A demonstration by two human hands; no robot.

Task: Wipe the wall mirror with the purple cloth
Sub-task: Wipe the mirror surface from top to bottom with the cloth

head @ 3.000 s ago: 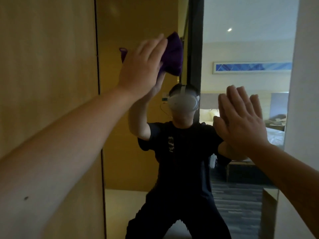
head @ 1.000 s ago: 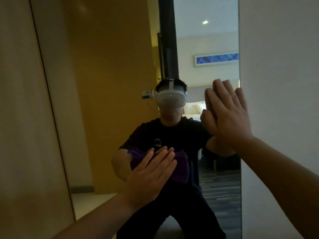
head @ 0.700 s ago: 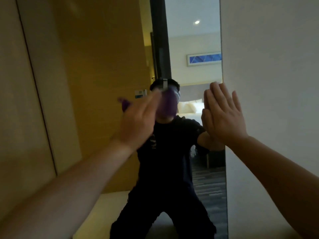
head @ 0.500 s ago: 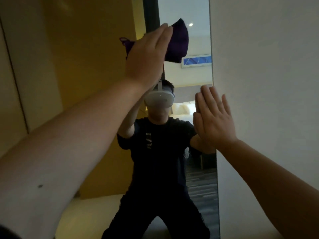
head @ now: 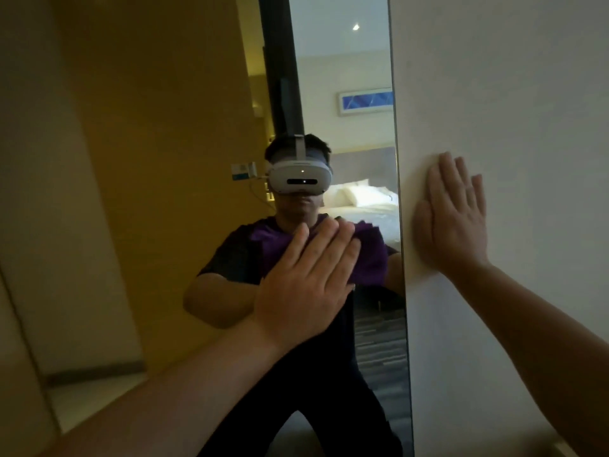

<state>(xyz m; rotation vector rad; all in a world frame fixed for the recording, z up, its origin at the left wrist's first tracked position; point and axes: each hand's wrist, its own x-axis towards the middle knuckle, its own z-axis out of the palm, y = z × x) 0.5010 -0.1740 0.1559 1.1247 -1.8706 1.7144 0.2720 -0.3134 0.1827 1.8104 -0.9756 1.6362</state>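
Purple cloth [head: 369, 255] lies bunched against the wall mirror [head: 346, 94] at centre frame, its long axis roughly level, largely hidden behind the left hand [head: 306, 278], which presses it flat with straight fingers. Right hand [head: 451, 219] rests spread and flat on the white wall [head: 510, 94] just right of the mirror's edge. Mirror's top and bottom are cut off.

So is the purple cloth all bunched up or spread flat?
Bunched up: the purple cloth shows lumpy folds under the flat left hand.
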